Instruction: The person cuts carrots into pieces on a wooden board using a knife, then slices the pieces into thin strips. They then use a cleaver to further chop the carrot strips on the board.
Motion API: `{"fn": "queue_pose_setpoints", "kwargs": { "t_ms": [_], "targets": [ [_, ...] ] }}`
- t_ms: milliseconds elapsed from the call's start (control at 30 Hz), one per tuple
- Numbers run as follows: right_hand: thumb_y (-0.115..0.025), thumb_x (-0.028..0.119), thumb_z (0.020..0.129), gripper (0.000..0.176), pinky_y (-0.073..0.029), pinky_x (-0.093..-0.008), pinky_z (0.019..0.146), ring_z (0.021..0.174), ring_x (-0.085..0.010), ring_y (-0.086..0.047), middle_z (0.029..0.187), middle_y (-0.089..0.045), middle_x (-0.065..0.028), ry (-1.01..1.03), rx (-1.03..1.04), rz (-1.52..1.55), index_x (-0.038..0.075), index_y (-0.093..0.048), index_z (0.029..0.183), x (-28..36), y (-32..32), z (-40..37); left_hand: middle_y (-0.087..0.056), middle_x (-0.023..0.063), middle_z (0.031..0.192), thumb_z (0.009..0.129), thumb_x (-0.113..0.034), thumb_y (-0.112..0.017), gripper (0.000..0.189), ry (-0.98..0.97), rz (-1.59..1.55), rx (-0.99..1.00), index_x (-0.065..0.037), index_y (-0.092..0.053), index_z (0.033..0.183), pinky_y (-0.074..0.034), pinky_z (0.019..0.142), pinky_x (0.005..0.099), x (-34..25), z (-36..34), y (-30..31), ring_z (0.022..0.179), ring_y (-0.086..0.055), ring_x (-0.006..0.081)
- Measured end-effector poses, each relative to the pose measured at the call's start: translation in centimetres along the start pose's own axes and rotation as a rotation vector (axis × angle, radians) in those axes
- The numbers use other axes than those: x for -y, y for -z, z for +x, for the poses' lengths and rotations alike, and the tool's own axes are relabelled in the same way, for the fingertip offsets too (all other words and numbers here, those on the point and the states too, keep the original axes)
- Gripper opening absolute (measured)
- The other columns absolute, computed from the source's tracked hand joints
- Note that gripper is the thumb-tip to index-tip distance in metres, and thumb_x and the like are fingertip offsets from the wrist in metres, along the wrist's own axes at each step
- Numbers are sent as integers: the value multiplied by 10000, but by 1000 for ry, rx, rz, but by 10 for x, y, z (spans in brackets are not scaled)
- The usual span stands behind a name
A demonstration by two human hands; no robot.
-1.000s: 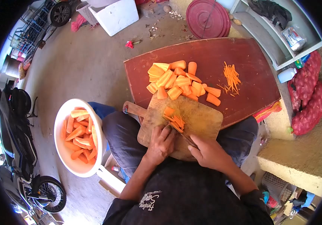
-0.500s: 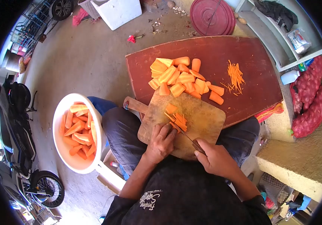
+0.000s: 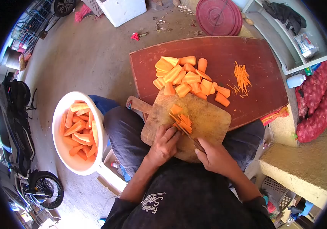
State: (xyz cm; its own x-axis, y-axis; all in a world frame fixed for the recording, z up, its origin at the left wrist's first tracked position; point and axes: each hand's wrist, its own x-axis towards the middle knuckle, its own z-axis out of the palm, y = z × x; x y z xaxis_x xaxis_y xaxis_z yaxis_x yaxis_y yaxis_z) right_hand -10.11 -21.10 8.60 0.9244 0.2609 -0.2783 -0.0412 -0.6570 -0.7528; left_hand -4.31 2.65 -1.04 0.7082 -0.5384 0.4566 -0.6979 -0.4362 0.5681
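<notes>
A wooden cutting board [image 3: 209, 118] with a handle rests across my lap, its far edge against the low red table. My right hand [image 3: 217, 157] grips a knife [image 3: 191, 139] by its handle, the blade slanting to the upper left beside my left hand. With curled fingers, my left hand [image 3: 165, 144] presses on the board at the blade; the carrot under the fingertips is mostly hidden. Cut carrot strips [image 3: 185, 123] lie just beyond the blade, and a flat carrot slice [image 3: 176, 109] sits above them.
Carrot chunks [image 3: 190, 78] are heaped on the red table [image 3: 247, 47], with a small pile of thin carrot shreds [image 3: 242, 78] to their right. A white tub [image 3: 56, 149] of peeled carrots stands at left. Red net sacks [image 3: 314, 114] lie at right, and a motorcycle [image 3: 18, 152] stands far left.
The view has shifted slightly. The knife blade has turned a little and sits closer to my left fingers; both hands keep nearly the same place on the board.
</notes>
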Motion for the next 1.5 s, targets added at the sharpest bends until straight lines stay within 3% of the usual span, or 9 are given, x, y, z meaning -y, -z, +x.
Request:
{"fn": "queue_pose_setpoints", "kwargs": {
  "t_ms": [200, 300, 500, 800, 900, 1100, 1300, 1400, 1500],
  "targets": [
    [-634, 217, 1071, 391, -566, -586, 867, 1006, -548, -705, 1087, -723, -335, 63, -30, 28, -24, -589, 1375, 7, 8, -1, -666, 166, 1202, 654, 41, -720, 514, -5, -5, -16, 60, -756, 1166, -567, 985, 475, 3, -2, 0, 1157, -647, 388],
    [-634, 208, 1067, 395, -560, -583, 879, 1008, -545, -699, 1080, -720, -334, -107, 122, -20, -34, -586, 1376, 16, 13, -2, -666, 164, 1202, 653, 40, -718, 516, 10, -2, -10, 58, -755, 1167, -566, 983, 470, 1, -4, -1, 1160, -648, 386],
    [-639, 205, 1061, 357, -555, -593, 844, 986, -542, -701, 1057, -720, -322, 82, -35, -23, -28, -581, 1326, 13, 5, 9, -668, 169, 1209, 653, 23, -725, 523, -8, -10, -14, 62, -754, 1174, -554, 982, 484, 4, -1, -1, 1157, -647, 388],
    [-652, 181, 1053, 410, -562, -554, 854, 958, -518, -711, 1043, -724, -311, 47, 1, 5, -39, -576, 1390, 9, -8, 26, -668, 173, 1233, 668, 14, -728, 542, -12, -16, -2, 69, -749, 1207, -538, 978, 489, 2, -3, -3, 1160, -640, 383],
    [-601, 213, 1088, 364, -553, -608, 843, 962, -537, -708, 1048, -723, -327, 91, 42, -75, -35, -547, 1349, 8, -4, 30, -669, 174, 1239, 670, 4, -730, 549, -17, 8, 8, 72, -749, 1215, -530, 982, 491, 1, -2, -3, 1164, -638, 380],
    [-665, 189, 1047, 399, -564, -554, 879, 1038, -511, -708, 1078, -722, -313, -116, 144, -16, -29, -590, 1373, 33, 22, -7, -665, 176, 1246, 670, -12, -732, 547, -26, 36, 13, 81, -746, 1209, -525, 989, 503, 0, -4, -2, 1171, -635, 389],
    [-658, 199, 1058, 394, -564, -550, 869, 1054, -519, -702, 1081, -712, -331, 16, 20, 0, -43, -584, 1360, 6, -13, 25, -655, 188, 1237, 664, -26, -723, 537, -34, 9, 8, 91, -745, 1187, -533, 993, 520, 3, -5, -4, 1187, -637, 405],
    [-616, 209, 1085, 338, -554, -609, 817, 920, -553, -704, 1028, -720, -328, 136, -22, -10, -30, -562, 1317, 6, -4, 17, -651, 191, 1229, 656, -34, -722, 545, -47, 12, 1, 92, -741, 1186, -539, 1000, 526, 6, -7, -4, 1185, -639, 409],
    [-650, 197, 1068, 394, -553, -569, 885, 1042, -530, -695, 1083, -713, -333, -69, 120, 42, -43, -585, 1373, 27, 19, -4, -649, 192, 1218, 653, -35, -722, 551, -42, 7, 1, 94, -736, 1188, -539, 1018, 533, 4, -8, -3, 1191, -640, 411]
  ]
}}
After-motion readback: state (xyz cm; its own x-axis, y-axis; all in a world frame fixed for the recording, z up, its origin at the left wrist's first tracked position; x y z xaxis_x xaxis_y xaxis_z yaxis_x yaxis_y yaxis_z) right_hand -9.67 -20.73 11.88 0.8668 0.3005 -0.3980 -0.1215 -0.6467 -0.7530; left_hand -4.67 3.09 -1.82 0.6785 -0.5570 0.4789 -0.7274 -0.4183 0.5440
